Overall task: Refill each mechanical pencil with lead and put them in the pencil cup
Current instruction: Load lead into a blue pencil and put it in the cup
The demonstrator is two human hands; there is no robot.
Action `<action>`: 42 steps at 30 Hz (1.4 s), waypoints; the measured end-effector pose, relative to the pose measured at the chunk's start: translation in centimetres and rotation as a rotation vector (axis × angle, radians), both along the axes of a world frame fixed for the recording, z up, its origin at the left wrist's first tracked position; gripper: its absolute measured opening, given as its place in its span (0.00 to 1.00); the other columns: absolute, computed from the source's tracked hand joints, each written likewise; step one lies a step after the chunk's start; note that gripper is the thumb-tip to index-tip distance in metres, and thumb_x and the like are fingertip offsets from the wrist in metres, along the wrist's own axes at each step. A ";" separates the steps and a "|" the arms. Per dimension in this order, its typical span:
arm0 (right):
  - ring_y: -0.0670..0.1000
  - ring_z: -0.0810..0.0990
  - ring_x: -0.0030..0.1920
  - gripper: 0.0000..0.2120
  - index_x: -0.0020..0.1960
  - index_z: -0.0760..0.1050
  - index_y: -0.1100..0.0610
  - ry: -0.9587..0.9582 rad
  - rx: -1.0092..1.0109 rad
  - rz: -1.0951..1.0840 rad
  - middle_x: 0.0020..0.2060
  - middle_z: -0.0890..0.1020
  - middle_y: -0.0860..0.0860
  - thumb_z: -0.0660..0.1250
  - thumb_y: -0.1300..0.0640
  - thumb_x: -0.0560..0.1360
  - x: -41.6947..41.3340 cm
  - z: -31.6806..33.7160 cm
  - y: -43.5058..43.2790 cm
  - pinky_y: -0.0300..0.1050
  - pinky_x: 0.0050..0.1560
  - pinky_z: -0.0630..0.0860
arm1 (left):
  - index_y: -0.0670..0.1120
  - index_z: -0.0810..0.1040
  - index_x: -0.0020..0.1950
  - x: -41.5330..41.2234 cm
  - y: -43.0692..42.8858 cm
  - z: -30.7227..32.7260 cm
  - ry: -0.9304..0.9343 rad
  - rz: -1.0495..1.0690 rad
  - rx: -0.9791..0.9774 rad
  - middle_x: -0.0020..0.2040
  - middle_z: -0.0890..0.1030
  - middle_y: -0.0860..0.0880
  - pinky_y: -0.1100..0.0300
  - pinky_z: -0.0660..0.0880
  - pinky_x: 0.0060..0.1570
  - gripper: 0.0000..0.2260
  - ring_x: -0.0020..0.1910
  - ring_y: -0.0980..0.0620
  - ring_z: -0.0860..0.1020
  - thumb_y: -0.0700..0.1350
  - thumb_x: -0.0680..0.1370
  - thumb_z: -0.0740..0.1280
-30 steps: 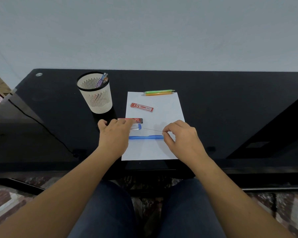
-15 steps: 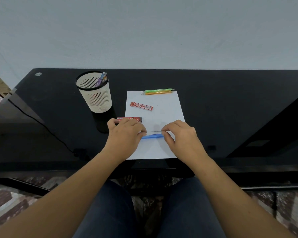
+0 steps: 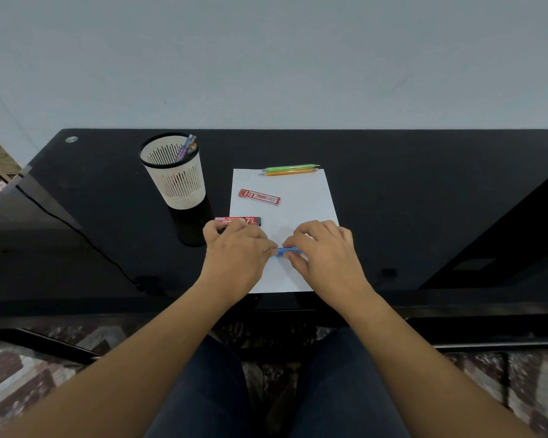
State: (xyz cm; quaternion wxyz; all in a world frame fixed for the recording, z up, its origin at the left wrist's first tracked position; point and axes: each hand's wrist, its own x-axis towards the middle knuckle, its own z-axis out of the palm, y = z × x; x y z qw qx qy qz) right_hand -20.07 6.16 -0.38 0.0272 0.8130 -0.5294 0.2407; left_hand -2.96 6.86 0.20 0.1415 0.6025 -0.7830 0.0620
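Note:
A blue mechanical pencil (image 3: 286,251) lies level just above the white paper (image 3: 301,203), and only a short middle stretch of it shows. My left hand (image 3: 234,254) curls over its left part. My right hand (image 3: 328,257) pinches its right end between thumb and forefinger. The thin lead seen earlier does not show. A green pencil (image 3: 290,168) and an orange pencil (image 3: 288,173) lie side by side at the paper's far edge. The white slotted pencil cup (image 3: 184,188) stands to the left with pencils (image 3: 185,148) in it.
One red lead case (image 3: 259,196) lies on the paper. A second lead case (image 3: 238,220) sits at the paper's left edge, just beyond my left hand. A black cable (image 3: 86,241) crosses the black table (image 3: 424,200) at the left. A wall rises behind.
My hands have come closer together. The thin lead stretched between them a second ago is gone from sight, and less of the blue pencil shows.

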 end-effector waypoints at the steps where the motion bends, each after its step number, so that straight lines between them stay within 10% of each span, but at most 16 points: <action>1: 0.52 0.78 0.47 0.04 0.44 0.81 0.50 -0.011 -0.015 0.008 0.45 0.81 0.48 0.74 0.53 0.70 0.0 -0.1 0.0 0.51 0.47 0.71 | 0.57 0.85 0.49 0.0 -0.1 -0.4 0.024 -0.018 -0.041 0.46 0.82 0.58 0.51 0.55 0.54 0.05 0.51 0.52 0.76 0.50 0.76 0.70; 9: 0.51 0.77 0.45 0.01 0.44 0.80 0.50 0.020 -0.005 -0.064 0.42 0.81 0.46 0.71 0.54 0.73 -1.2 0.0 -0.3 0.48 0.49 0.69 | 0.59 0.74 0.66 -0.3 -0.6 -0.3 -0.020 0.110 0.139 0.64 0.74 0.58 0.51 0.54 0.59 0.15 0.65 0.55 0.67 0.57 0.80 0.60; 29: 0.50 0.76 0.46 0.03 0.44 0.81 0.50 0.037 0.004 -0.150 0.43 0.82 0.46 0.68 0.52 0.74 -1.2 0.9 0.1 0.48 0.51 0.66 | 0.55 0.74 0.59 3.0 0.4 -1.4 -0.044 0.215 0.056 0.52 0.77 0.56 0.56 0.52 0.48 0.09 0.43 0.55 0.74 0.47 0.83 0.58; 42: 0.50 0.76 0.48 0.05 0.46 0.81 0.50 0.075 0.041 -0.141 0.45 0.81 0.47 0.66 0.52 0.75 -0.8 1.1 0.4 0.48 0.53 0.66 | 0.56 0.70 0.63 2.8 1.1 -1.2 -0.049 0.222 0.104 0.57 0.75 0.57 0.55 0.56 0.54 0.10 0.48 0.56 0.73 0.49 0.84 0.55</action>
